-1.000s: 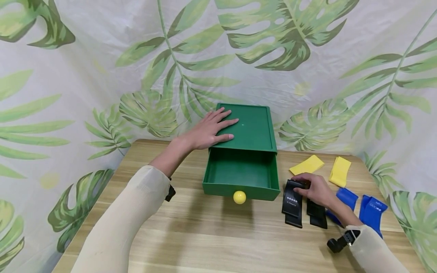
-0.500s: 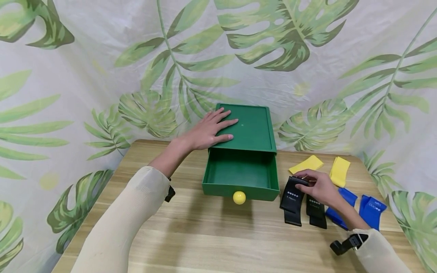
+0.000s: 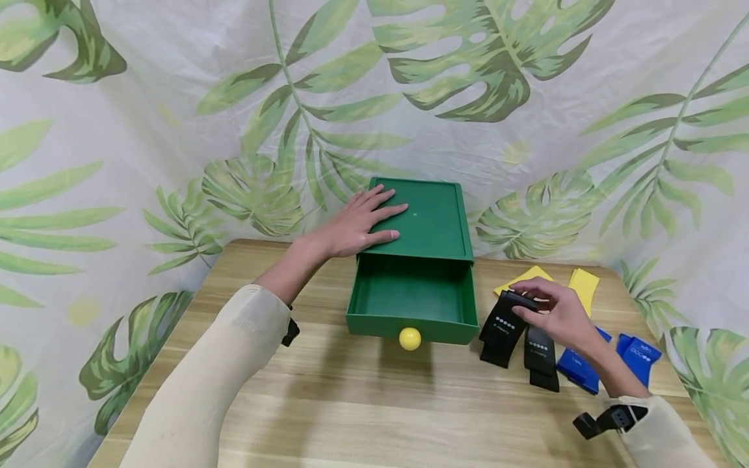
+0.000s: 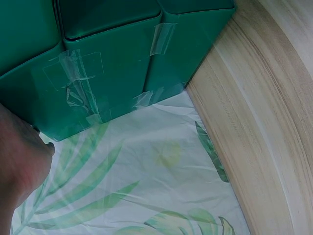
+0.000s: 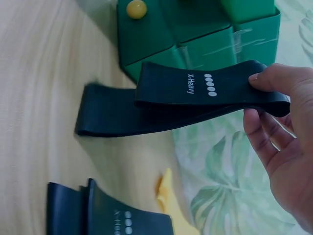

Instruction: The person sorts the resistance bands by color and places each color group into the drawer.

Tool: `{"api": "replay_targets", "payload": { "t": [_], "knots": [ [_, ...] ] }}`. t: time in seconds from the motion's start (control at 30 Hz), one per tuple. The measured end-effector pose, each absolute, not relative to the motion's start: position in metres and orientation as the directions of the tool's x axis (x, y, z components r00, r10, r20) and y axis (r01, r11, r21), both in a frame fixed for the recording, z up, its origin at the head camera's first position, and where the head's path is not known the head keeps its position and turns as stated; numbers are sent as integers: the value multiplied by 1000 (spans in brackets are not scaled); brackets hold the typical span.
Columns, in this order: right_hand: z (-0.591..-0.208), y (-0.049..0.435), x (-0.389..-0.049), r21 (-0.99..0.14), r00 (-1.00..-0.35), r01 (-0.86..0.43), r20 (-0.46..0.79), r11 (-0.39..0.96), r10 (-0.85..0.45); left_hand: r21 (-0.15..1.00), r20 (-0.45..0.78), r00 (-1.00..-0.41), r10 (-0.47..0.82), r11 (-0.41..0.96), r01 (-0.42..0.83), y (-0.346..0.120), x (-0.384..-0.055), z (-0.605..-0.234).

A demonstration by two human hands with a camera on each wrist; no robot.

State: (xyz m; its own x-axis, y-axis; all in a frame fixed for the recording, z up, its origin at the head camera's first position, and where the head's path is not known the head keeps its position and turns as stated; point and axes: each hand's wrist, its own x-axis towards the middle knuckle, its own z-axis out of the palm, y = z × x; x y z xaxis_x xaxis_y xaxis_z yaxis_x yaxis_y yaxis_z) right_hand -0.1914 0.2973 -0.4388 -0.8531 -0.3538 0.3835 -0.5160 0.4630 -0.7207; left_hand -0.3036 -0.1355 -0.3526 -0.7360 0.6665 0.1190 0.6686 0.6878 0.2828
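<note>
My left hand point(image 3: 358, 224) rests with spread, straight fingers on top of a green drawer box point(image 3: 430, 218). The box's drawer point(image 3: 377, 323) is pulled out at the front, with a yellow knob point(image 3: 410, 338); nothing shows inside it. To the right of the drawer, my right hand point(image 3: 558, 313) pinches one end of a folded black resistance band point(image 3: 502, 330) between thumb and fingers. The right wrist view shows this band point(image 5: 168, 88) is marked "X-Heavy" and hangs raised from the hand. A second black resistance band point(image 3: 541, 356) lies just below and right of it.
Two blue bands point(image 3: 639, 356) lie right of the black ones, one partly behind my right forearm. Two yellow bands point(image 3: 583, 286) lie farther back. Wooden table point(image 3: 328, 403) lies under everything; a leaf-print cloth point(image 3: 526, 162) hangs behind.
My right hand has lifted the black band by its end, moving slightly up and to the right. More of the second black band shows. The left hand and drawer have stayed put.
</note>
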Motion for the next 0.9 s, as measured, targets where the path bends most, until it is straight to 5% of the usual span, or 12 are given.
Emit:
{"api": "replay_targets", "payload": {
  "t": [0.67, 0.9],
  "knots": [
    [-366, 293, -182, -685, -788, -615, 541, 390, -292, 285, 126, -734, 668, 684, 671, -136, -304, -353],
    [-335, 288, -180, -712, -720, -686, 636, 148, -279, 287, 124, -734, 668, 684, 671, -137, -304, -354]
  ]
}}
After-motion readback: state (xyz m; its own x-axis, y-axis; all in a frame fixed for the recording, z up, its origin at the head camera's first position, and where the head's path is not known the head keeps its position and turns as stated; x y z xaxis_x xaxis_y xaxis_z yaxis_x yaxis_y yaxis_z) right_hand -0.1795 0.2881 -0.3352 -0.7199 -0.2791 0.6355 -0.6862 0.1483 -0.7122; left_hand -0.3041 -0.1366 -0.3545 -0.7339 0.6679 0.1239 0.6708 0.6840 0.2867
